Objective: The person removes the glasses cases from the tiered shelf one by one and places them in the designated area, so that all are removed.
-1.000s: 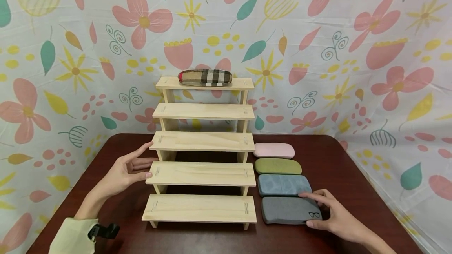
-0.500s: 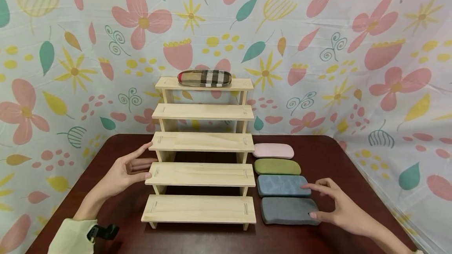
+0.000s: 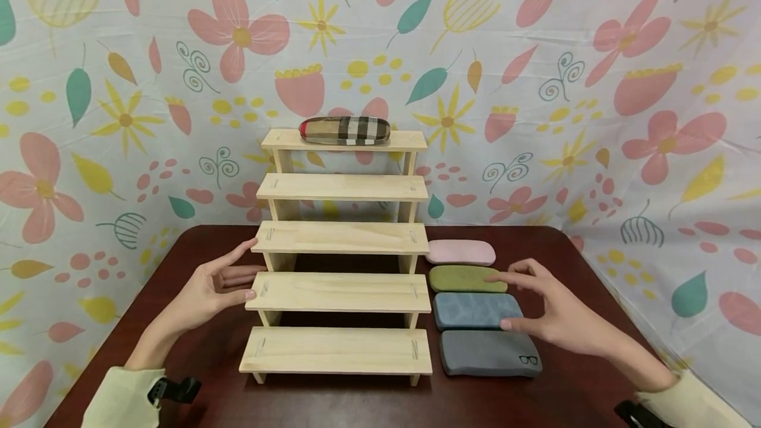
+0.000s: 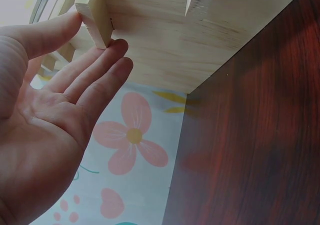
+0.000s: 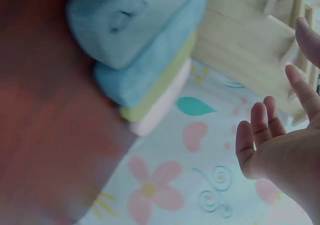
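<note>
A five-step wooden display rack (image 3: 339,292) stands mid-table. On its top step lies a plaid glasses case (image 3: 345,131). My left hand (image 3: 205,292) is at the rack's left side, fingers mostly straight, index fingertip at the middle step's end and thumb at the step below. In the left wrist view, thumb and fingertips touch the end of a board (image 4: 94,17). To the right of the rack, glasses cases lie in a column: pink (image 3: 461,252), green (image 3: 460,279), blue (image 3: 472,310) and grey (image 3: 487,353). My right hand (image 3: 553,309) hovers over the right ends of the green and blue cases, fingers spread, holding nothing.
The dark red-brown table (image 3: 333,408) has rounded far corners. Behind it and along the sides hangs a flower-patterned cloth (image 3: 380,38). Black straps (image 3: 174,390) sit on both wrists, at the pale sleeves.
My right hand has moved from the grey case away from me, past the blue case to the green one. The cases stay where they were, and the left hand has not moved.
</note>
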`<state>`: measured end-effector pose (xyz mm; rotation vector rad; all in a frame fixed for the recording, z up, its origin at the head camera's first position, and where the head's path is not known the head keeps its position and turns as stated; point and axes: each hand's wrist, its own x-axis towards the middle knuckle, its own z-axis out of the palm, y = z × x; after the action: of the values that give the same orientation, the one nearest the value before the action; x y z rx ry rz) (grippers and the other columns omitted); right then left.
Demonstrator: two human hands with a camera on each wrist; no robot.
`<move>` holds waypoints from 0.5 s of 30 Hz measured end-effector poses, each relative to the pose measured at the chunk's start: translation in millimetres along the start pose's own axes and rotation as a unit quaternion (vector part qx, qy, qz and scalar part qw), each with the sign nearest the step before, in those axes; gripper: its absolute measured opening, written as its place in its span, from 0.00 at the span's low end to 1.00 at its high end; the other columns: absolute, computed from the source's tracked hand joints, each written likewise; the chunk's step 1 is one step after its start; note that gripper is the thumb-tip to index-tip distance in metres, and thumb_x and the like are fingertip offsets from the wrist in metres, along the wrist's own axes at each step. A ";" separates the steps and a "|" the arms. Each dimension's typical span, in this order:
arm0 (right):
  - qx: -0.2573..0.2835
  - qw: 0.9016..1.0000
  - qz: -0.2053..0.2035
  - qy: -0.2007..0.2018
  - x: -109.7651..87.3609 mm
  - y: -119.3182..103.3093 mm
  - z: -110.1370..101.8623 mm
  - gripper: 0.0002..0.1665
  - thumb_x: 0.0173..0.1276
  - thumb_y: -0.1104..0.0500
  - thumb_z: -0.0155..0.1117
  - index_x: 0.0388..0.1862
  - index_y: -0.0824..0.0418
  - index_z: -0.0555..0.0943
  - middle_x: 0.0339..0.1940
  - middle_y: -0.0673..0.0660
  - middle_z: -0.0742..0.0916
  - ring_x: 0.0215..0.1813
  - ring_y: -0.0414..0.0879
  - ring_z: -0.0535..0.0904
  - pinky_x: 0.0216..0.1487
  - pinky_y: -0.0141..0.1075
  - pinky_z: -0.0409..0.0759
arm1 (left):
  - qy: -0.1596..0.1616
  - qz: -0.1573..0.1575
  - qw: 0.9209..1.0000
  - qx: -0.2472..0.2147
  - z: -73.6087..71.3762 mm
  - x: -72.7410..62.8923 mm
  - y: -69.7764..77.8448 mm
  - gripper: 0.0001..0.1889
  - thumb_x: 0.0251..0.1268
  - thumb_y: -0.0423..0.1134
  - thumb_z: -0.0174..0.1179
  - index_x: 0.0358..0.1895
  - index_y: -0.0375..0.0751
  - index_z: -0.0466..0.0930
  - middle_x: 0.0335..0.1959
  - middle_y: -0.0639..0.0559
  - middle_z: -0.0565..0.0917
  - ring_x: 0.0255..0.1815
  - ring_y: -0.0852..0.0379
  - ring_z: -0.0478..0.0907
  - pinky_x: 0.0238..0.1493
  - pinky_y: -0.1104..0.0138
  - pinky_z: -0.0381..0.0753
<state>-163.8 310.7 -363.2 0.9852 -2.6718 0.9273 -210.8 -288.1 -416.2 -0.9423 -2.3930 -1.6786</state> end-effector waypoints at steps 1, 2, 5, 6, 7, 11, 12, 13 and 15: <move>-0.003 1.000 -0.002 -0.001 4.3 -2.0 -1.8 0.39 0.61 0.57 0.84 0.71 0.46 0.80 0.55 0.48 0.73 0.55 0.39 0.68 0.48 0.34 0.71 | 0.001 0.000 1.000 0.002 -0.3 0.2 -0.1 0.49 0.65 0.20 0.70 0.86 0.44 0.55 0.78 0.59 0.70 0.64 0.57 0.82 0.50 0.62 0.87; -0.005 1.000 -0.003 -0.003 8.5 -3.8 -3.5 0.39 0.62 0.57 0.84 0.71 0.44 0.80 0.55 0.48 0.73 0.54 0.39 0.68 0.48 0.35 0.71 | 0.001 0.000 1.000 0.002 -0.5 0.2 -0.2 0.49 0.65 0.20 0.70 0.86 0.44 0.55 0.78 0.59 0.70 0.64 0.57 0.82 0.50 0.62 0.87; -0.015 1.000 -0.005 -0.007 20.0 -9.2 -7.8 0.37 0.63 0.55 0.84 0.71 0.43 0.80 0.55 0.47 0.73 0.56 0.40 0.68 0.48 0.35 0.71 | 0.000 0.000 1.000 0.000 -1.1 0.2 -0.4 0.49 0.64 0.20 0.70 0.86 0.43 0.55 0.79 0.58 0.69 0.64 0.56 0.82 0.50 0.62 0.87; -0.016 1.000 -0.006 -0.008 23.6 -10.7 -9.1 0.37 0.63 0.54 0.84 0.71 0.43 0.80 0.56 0.47 0.73 0.56 0.41 0.68 0.49 0.36 0.71 | -0.001 0.001 1.000 -0.001 -1.2 0.3 -0.5 0.49 0.64 0.20 0.70 0.86 0.43 0.55 0.79 0.57 0.69 0.64 0.56 0.82 0.50 0.62 0.87; -0.016 1.000 -0.007 -0.009 27.4 -12.2 -10.5 0.37 0.63 0.55 0.84 0.70 0.43 0.80 0.56 0.47 0.74 0.56 0.41 0.68 0.49 0.37 0.71 | 0.000 0.001 1.000 -0.001 -1.2 0.2 -0.6 0.49 0.64 0.20 0.70 0.86 0.43 0.55 0.79 0.57 0.69 0.64 0.55 0.82 0.50 0.62 0.87; -0.028 1.000 -0.012 -0.007 42.8 -18.0 -15.9 0.37 0.62 0.56 0.84 0.70 0.42 0.81 0.56 0.47 0.75 0.57 0.40 0.69 0.52 0.40 0.73 | 0.000 0.005 1.000 -0.003 -1.0 0.3 -1.1 0.49 0.64 0.20 0.70 0.86 0.42 0.55 0.80 0.56 0.69 0.64 0.54 0.82 0.50 0.62 0.87; -0.031 0.999 -0.014 -0.006 46.8 -19.9 -17.4 0.37 0.63 0.56 0.84 0.70 0.44 0.81 0.57 0.46 0.75 0.58 0.40 0.69 0.53 0.41 0.74 | -0.001 0.006 1.000 -0.004 -0.9 0.3 -1.2 0.49 0.64 0.20 0.69 0.86 0.42 0.55 0.79 0.57 0.69 0.64 0.54 0.82 0.50 0.62 0.87; -0.036 0.999 -0.014 -0.006 50.9 -20.8 -19.0 0.37 0.63 0.55 0.83 0.71 0.44 0.81 0.57 0.46 0.75 0.58 0.40 0.69 0.53 0.42 0.74 | 0.000 0.006 1.000 -0.005 -0.8 0.1 -1.2 0.49 0.64 0.19 0.69 0.86 0.42 0.55 0.79 0.58 0.69 0.64 0.55 0.82 0.50 0.62 0.87; -0.043 0.999 -0.014 -0.004 59.5 -22.8 -22.6 0.37 0.64 0.55 0.83 0.71 0.44 0.80 0.56 0.46 0.75 0.57 0.40 0.69 0.52 0.43 0.74 | -0.001 0.007 1.000 -0.009 -0.6 -0.1 -1.4 0.49 0.64 0.19 0.69 0.86 0.41 0.55 0.78 0.60 0.71 0.64 0.55 0.82 0.50 0.62 0.88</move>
<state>-197.1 278.6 -314.0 1.0075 -2.6717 0.7988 -211.6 -289.0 -417.1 -0.9632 -2.3699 -1.6985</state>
